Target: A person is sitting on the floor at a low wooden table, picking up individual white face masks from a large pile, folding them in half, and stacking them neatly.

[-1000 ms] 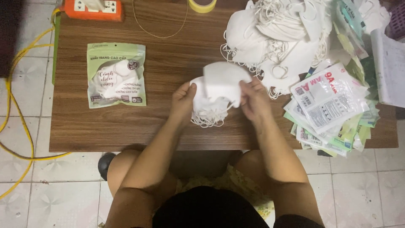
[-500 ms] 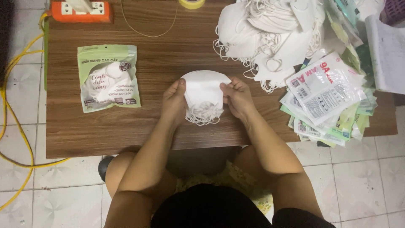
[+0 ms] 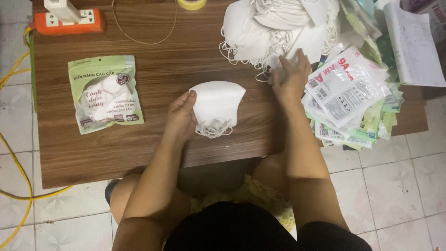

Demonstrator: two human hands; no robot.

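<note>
Since half a second ago, the right hand (image 3: 291, 76) is leaving the folded white masks (image 3: 217, 106) and reaching, fingers spread, into the loose mask pile (image 3: 274, 28) just beyond its fingertips. Meanwhile the left hand (image 3: 181, 118) is pinching the stack's left edge against the table (image 3: 153, 69). Gathering seems underway; next, picking out one single mask from the tangled loops.

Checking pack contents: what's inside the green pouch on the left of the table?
Through the clear window of the green pouch, white folded masks show. How many is hidden by the printed front. The left hand holds a separate mask stack.
</note>
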